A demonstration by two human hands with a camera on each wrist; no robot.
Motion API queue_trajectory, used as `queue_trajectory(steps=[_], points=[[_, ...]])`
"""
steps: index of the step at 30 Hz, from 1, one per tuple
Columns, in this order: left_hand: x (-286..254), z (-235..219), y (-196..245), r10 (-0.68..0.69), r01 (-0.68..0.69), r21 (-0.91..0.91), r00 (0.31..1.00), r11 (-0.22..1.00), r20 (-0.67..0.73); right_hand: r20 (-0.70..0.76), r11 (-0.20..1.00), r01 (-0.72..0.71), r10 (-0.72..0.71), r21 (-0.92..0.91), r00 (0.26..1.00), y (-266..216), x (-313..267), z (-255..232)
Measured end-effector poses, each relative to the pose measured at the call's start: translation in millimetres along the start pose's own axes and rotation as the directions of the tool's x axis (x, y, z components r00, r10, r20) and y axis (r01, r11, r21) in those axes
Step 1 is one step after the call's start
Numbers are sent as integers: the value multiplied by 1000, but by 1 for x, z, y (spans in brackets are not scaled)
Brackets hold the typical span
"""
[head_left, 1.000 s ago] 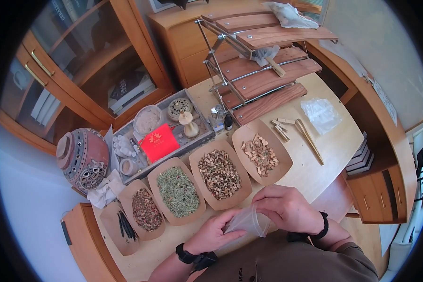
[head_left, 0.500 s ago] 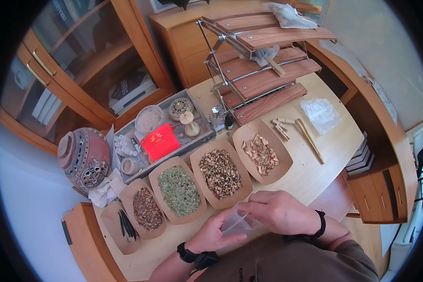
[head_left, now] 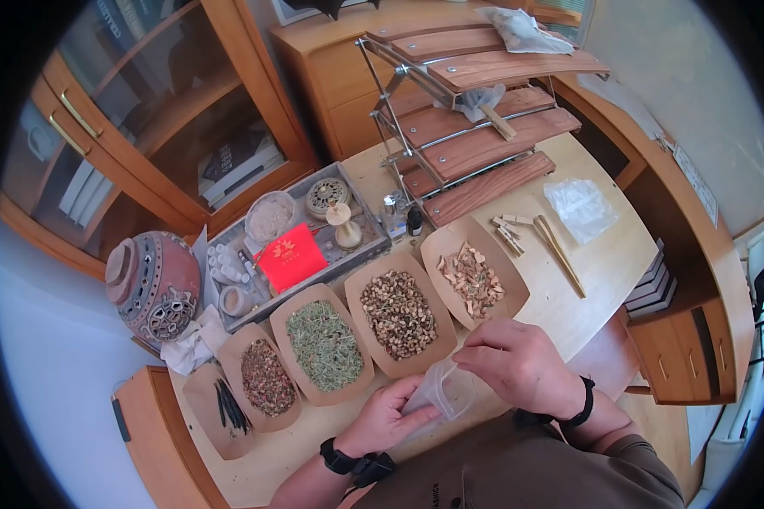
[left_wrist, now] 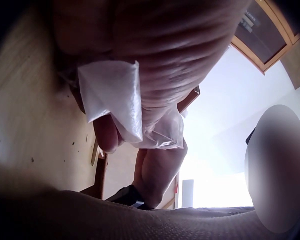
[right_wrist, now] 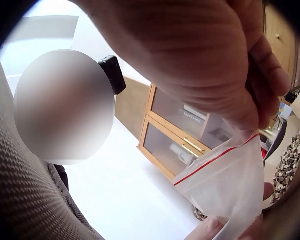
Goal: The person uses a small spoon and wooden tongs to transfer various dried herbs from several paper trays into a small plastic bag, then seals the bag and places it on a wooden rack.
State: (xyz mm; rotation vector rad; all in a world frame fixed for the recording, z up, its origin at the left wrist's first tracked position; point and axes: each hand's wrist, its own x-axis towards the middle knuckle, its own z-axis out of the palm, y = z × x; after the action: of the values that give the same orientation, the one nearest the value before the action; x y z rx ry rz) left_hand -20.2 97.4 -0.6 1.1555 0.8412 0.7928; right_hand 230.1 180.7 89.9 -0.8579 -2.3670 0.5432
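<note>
A clear plastic zip bag is held low over the table's near edge, its mouth spread. My left hand grips it from the side, thumb in front. At the upper rim my right hand pinches the bag's edge between thumb and fingers. A red line runs along the mouth of the zip bag in the right wrist view, with the right fingertips at one corner. Seen from below in the left wrist view, the bag's bottom corner hangs under the left palm.
Paper trays hold wood chips, chopped brown pieces, green herb, reddish bits and dark pods. Behind stand a grey tray with a red packet and a slatted wooden rack. Tongs, clothespins and plastic bags lie right.
The right hand first lowered its fingers to the bag's mouth, then rose, drawing the rim up and wider. The left hand has stayed nearly in place with the bag.
</note>
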Motion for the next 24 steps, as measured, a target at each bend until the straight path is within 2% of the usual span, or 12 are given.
queue_trajectory(steps=[9,11,12,14,15,17,18,20,21,22,23,24], points=[[-1,3,-1,10,-8,-103,1000,995,13,55,997,22,-26,76,998,-5,2,-6],[-2,1,-4,3,-1,-121,1000,993,19,101,979,24,-45,202,994,-9,3,-12],[-1,1,-5,-7,10,-140,1000,990,25,107,980,28,-50,198,993,-9,3,-13],[0,1,-9,12,-8,-151,1000,989,26,101,911,16,-63,413,993,-9,3,-14],[0,1,-10,23,-18,-156,999,988,31,105,911,17,-66,413,992,-9,2,-14],[-1,-1,-13,22,-17,-148,999,989,29,213,773,-206,94,600,973,-7,-2,-15],[-2,-2,-13,20,-15,-139,999,990,30,215,772,-206,92,602,972,-5,-3,-18],[-2,-3,-10,-6,11,-139,999,990,37,113,761,-165,121,627,986,2,-6,-27],[-2,-3,-9,-31,38,-139,998,990,48,117,760,-169,123,628,986,7,-10,-31],[-2,-2,-7,-33,40,-143,998,989,48,42,736,-160,177,657,983,12,-15,-36],[-1,-1,-5,-10,20,-197,999,980,51,-33,714,-148,233,685,972,16,-19,-39],[0,0,-4,13,0,-249,999,968,52,-31,714,-151,236,684,971,19,-23,-41]])
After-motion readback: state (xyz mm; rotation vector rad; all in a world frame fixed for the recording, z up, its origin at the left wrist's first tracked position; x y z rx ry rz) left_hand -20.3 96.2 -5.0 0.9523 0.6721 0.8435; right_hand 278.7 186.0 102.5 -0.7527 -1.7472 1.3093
